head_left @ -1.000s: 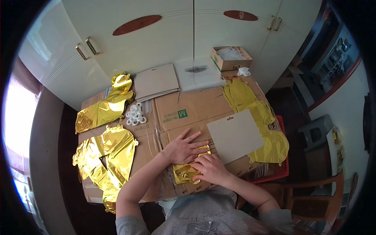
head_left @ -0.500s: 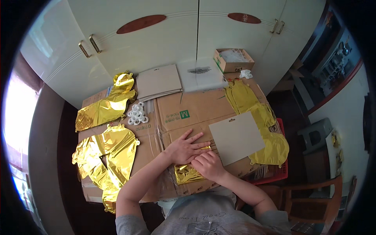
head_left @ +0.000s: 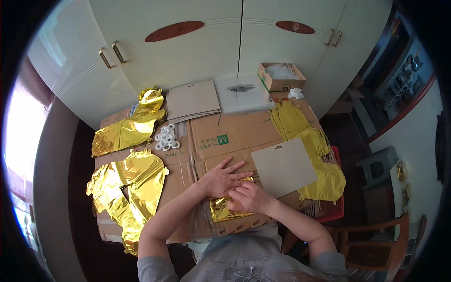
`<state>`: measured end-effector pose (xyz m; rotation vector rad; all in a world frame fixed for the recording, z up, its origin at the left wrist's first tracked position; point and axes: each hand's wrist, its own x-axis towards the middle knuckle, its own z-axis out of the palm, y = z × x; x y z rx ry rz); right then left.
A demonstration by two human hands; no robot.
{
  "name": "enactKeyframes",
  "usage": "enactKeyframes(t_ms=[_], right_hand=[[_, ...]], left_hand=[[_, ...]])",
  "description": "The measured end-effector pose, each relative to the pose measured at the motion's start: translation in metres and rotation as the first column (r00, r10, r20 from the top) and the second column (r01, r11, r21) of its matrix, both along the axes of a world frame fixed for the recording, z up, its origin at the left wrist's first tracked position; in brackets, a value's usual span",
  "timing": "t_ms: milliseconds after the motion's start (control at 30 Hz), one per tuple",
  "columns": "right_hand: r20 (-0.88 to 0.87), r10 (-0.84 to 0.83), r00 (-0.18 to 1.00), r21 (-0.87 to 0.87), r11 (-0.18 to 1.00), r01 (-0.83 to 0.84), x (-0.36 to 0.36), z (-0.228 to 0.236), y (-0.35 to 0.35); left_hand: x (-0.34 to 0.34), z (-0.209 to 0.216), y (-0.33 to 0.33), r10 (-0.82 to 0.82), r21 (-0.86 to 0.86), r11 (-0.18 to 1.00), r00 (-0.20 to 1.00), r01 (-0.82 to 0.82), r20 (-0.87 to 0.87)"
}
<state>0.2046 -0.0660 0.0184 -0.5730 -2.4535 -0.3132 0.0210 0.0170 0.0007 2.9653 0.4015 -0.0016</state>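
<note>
Now: both hands on the folded gold foil

Flattened cardboard (head_left: 221, 136) covers the table. At six o'clock lies the small folded gold foil balloon (head_left: 225, 209) — left hand (head_left: 223, 178) flat, fingers spread, pinning its top edge; right hand (head_left: 249, 197) curled over it, grip hidden, cannot tell. Since a second ago the right hand has crept closer against the left; the foil has stayed put.

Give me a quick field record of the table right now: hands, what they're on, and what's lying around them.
left hand: flat, fingers spread, pressing on folded gold foil
right hand: on the same foil, beside the left hand
surface: flattened cardboard
right of hands: grey card over gold foil balloons
left side: loose gold foil pile
far edge: white rings, card stack, small open box
</note>
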Motion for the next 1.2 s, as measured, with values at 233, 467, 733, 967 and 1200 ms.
enactKeyframes(t_ms=[233,467,733,967,1200], right_hand=[[0.092,-0.114,0.989,-0.038,0.992,0.118,-0.011,-0.008,-0.003],[0.206,-0.241,0.948,0.036,0.970,0.238,-0.012,0.007,-0.012],[0.146,-0.241,0.960,0.029,0.971,0.239,-0.011,-0.009,-0.016],[0.100,-0.294,0.951,0.065,0.955,0.288,-0.005,-0.005,-0.013],[0.088,-0.277,0.957,0.105,0.958,0.268,-0.008,-0.008,-0.014]], left_hand=[[0.000,0.005,0.000,-0.017,-0.011,1.000,1.000,0.017,-0.003],[0.001,0.007,-0.002,0.003,-0.025,1.000,1.000,-0.003,-0.021],[0.001,-0.008,0.001,-0.001,0.016,1.000,0.999,0.000,0.053],[-0.002,-0.009,0.004,0.031,-0.116,0.993,0.996,-0.021,0.085],[0.000,-0.005,0.004,0.037,-0.143,0.989,0.998,-0.028,0.059]])
